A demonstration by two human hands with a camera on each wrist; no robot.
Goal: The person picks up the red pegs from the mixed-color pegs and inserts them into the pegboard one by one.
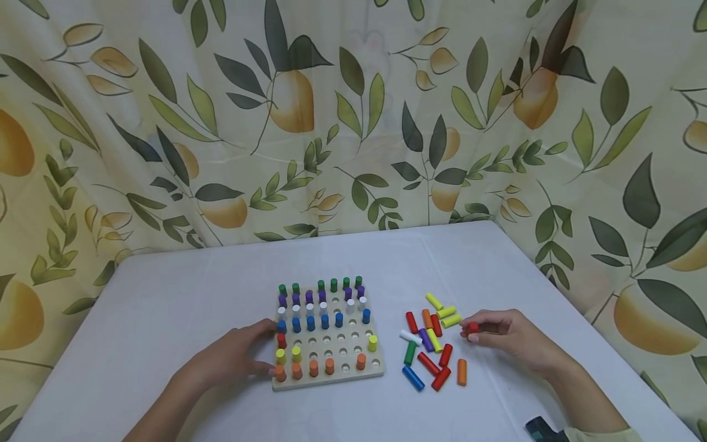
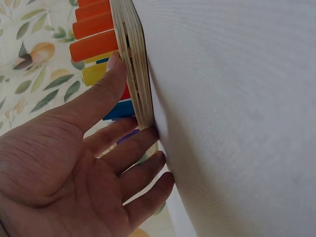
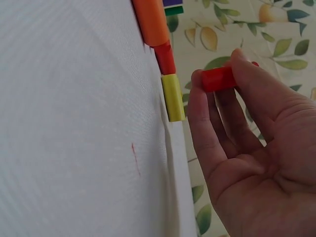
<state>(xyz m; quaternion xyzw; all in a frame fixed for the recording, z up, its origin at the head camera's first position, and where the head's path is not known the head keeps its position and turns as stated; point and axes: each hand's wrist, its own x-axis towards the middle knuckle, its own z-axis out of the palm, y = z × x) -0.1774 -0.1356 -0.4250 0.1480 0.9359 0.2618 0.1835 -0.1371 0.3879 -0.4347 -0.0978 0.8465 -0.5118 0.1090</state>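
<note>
A wooden pegboard (image 1: 326,383) lies on the table, with rows of green, purple, white and blue pegs standing behind a single red peg (image 1: 282,341), a few yellow pegs (image 1: 372,343) and a front row of orange pegs (image 1: 313,368). Along its left edge rests my left hand (image 1: 232,356), thumb and forefinger touching the side and the other fingers loosely spread in the left wrist view. To the right of the loose pegs, my right hand (image 1: 516,341) pinches a red peg (image 3: 217,80) between thumb and fingertips, raised off the cloth in the right wrist view.
Loose pegs lie scattered between board and right hand, among them a blue peg (image 1: 413,378), an orange peg (image 1: 461,372) and a yellow peg (image 1: 434,301). A dark object (image 1: 541,428) sits by the right sleeve. A patterned curtain (image 1: 353,153) hangs behind the white table (image 1: 193,294).
</note>
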